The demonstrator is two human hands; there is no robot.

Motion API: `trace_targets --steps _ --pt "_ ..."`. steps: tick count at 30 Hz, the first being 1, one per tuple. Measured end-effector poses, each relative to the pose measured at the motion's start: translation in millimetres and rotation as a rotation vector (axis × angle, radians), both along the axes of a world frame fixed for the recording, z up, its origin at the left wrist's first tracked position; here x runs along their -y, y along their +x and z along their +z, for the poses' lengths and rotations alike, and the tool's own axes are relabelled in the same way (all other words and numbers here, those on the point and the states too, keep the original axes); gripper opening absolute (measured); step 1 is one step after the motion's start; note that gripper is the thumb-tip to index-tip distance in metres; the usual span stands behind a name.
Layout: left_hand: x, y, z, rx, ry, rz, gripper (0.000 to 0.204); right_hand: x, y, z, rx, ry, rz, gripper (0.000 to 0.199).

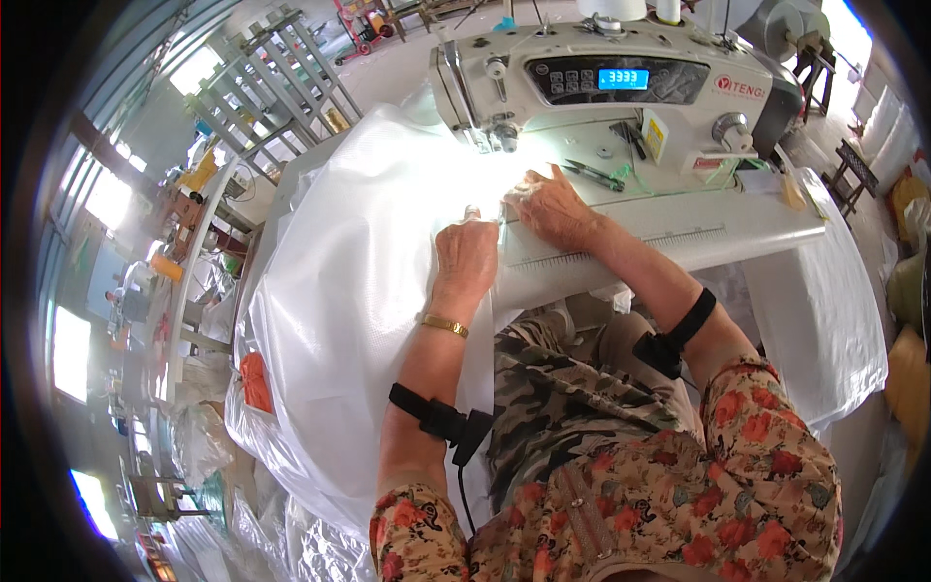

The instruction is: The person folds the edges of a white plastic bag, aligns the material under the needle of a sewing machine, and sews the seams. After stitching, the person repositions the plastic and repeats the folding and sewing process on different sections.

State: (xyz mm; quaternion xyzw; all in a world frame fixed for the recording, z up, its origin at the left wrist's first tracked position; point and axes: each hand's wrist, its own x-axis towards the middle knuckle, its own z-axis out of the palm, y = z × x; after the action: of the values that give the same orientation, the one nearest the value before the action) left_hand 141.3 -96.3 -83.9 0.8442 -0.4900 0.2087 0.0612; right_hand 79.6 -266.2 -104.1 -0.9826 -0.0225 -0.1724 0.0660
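Note:
A large white plastic sheet (335, 252) drapes over the table's left side and under the sewing machine (592, 73), its right edge running between my hands. My left hand (467, 254) is closed on that edge, thumb on top. My right hand (553, 210), fingers bent, pinches the sheet just beyond, close to the machine's needle area (504, 141). Bright lamp glare washes out the cloth and some fingertips there. Dark tweezers (593, 175) lie on the machine bed to the right of my right hand, near loose green thread.
A ruler strip (621, 244) runs along the table's front edge. White sheeting (819, 301) hangs off the right side. Thread cones (669, 10) stand on top of the machine. A metal rack (276, 87) is at the far left, and crumpled plastic (330, 543) lies at the lower left.

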Motion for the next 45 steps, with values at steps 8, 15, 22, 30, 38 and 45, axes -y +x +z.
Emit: trace_targets --steps 8,15,22,30,38,45 --pt "8.3 5.6 5.1 -0.082 0.01 0.048 0.022 1.3 4.1 -0.3 -0.022 -0.038 -0.016 0.035" --pt "-4.6 -5.3 16.4 -0.206 0.067 0.082 0.024 -5.8 4.0 -4.9 0.062 -0.029 -0.01 0.032" --pt "-102.3 -10.1 117.0 -0.308 -0.443 -0.294 0.026 7.7 -2.7 -7.8 0.118 -0.007 0.014 0.03" --pt "-268.3 182.2 47.2 -0.563 -0.127 0.31 0.039 7.6 4.5 -7.8 0.108 0.031 0.057 0.032" --pt "-184.1 119.7 -55.3 -0.109 -0.322 0.41 0.034 -3.3 3.8 -2.1 0.176 -0.055 0.114 0.034" --pt "-217.4 31.6 -3.7 -0.365 -0.063 0.717 0.038 0.7 11.1 8.2 -0.014 -0.179 0.016 0.033"
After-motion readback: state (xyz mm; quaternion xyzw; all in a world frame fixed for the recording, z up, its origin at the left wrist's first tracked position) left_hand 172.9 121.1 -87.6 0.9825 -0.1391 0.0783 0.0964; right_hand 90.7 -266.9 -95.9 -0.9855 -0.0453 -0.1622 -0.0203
